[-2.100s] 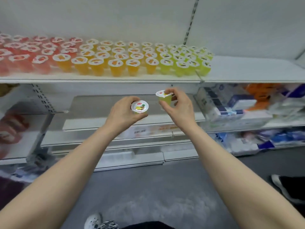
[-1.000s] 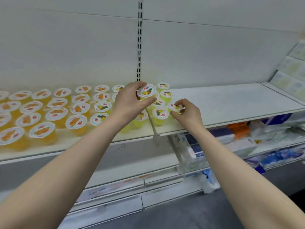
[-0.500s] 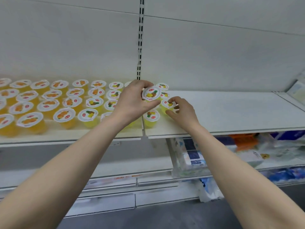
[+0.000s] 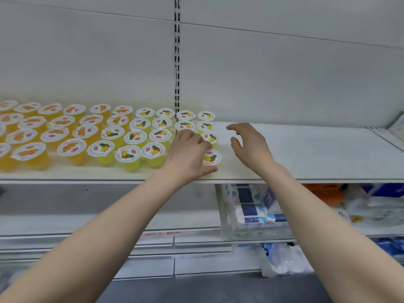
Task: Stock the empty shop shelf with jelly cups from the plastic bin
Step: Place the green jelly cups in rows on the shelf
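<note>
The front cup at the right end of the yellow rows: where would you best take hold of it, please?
Pinch the cup just under its wide lid rim, coming from the right and above. It stands upright and tapers downward, the shelf to its right is bare, and the left hand crowds its other side.

A pale back panel is split by a slotted upright. Below, lower shelves are seen — blue-and-white packs are stacked at right — above a grey floor.
</note>
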